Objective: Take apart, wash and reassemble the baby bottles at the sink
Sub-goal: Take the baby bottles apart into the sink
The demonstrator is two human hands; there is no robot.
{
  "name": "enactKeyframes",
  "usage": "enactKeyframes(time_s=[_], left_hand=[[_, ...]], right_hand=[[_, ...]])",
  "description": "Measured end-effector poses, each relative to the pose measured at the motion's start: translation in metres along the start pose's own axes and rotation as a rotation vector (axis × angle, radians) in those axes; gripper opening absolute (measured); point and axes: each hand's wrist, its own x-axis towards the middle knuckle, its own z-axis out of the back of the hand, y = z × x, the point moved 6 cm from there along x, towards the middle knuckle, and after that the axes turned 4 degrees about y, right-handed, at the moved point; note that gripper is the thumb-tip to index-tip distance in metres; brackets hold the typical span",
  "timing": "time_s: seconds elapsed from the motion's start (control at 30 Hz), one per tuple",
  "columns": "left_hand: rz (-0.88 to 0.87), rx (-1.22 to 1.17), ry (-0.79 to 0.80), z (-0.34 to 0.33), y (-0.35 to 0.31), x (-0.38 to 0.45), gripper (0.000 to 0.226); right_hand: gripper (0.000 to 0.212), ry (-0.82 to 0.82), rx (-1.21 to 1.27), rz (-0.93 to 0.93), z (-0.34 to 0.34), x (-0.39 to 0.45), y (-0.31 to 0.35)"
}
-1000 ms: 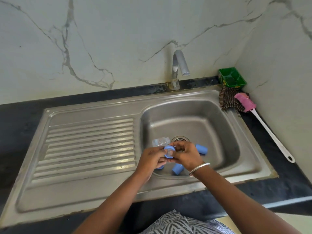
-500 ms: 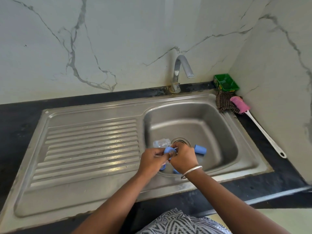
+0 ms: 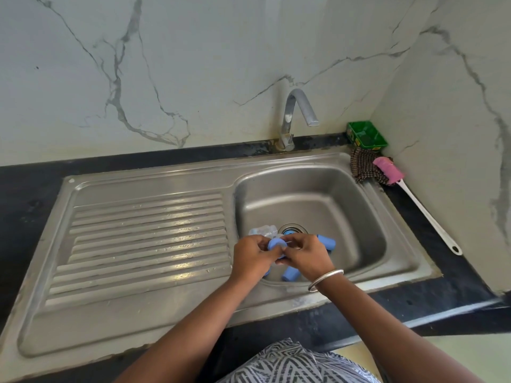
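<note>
Over the steel sink basin (image 3: 318, 200), my left hand (image 3: 253, 258) and my right hand (image 3: 307, 257) pinch a round blue bottle collar (image 3: 276, 244) between them. The part is small and my fingers hide most of it. A clear bottle part (image 3: 262, 230) lies on the basin floor just behind my left hand. Blue bottle pieces lie around the drain (image 3: 291, 230): one blue piece (image 3: 327, 241) to the right of my right hand, another blue piece (image 3: 290, 273) under my wrists.
A curved tap (image 3: 297, 117) stands behind the basin. The ribbed draining board (image 3: 143, 239) lies to the left. At the back right corner sit a green tub (image 3: 366, 134), a dark checked cloth (image 3: 365, 168) and a pink-headed bottle brush (image 3: 414, 200) with a long white handle.
My hands stay over the drain and keep working the blue collar between the fingers. The view has shifted slightly to the right.
</note>
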Motion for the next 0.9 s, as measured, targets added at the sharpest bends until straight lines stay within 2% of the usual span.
enactKeyframes(time_s=[0.1,0.23,0.4,0.47,0.53,0.67,0.77,0.9], left_hand=[[-0.036,0.047,0.019,-0.002,-0.004,0.001,0.022],[-0.026,0.048,0.135,-0.005,0.000,0.001,0.016],[0.059,-0.153,0.289,-0.012,0.006,-0.003,0.019],[0.035,-0.101,0.259,-0.011,0.007,-0.003,0.024],[0.036,-0.103,0.226,-0.009,0.010,-0.003,0.028],[0.033,-0.130,0.183,-0.005,0.011,-0.006,0.022],[0.016,-0.100,0.115,-0.005,0.007,-0.008,0.016],[0.030,-0.094,0.102,-0.007,0.007,-0.009,0.022]], right_hand=[[0.013,-0.037,-0.093,0.025,0.006,-0.002,0.003],[0.008,-0.062,-0.139,0.033,0.009,-0.008,0.009],[0.014,-0.121,-0.298,0.030,0.012,-0.002,0.007],[0.017,-0.124,-0.357,0.020,0.010,-0.002,0.009],[0.012,-0.112,-0.369,-0.010,0.008,-0.001,0.010],[0.003,-0.050,-0.410,-0.070,0.006,0.002,0.011],[0.009,-0.072,-0.495,-0.069,0.003,0.002,0.013],[0.005,-0.111,-0.527,-0.036,0.002,0.002,0.006]])
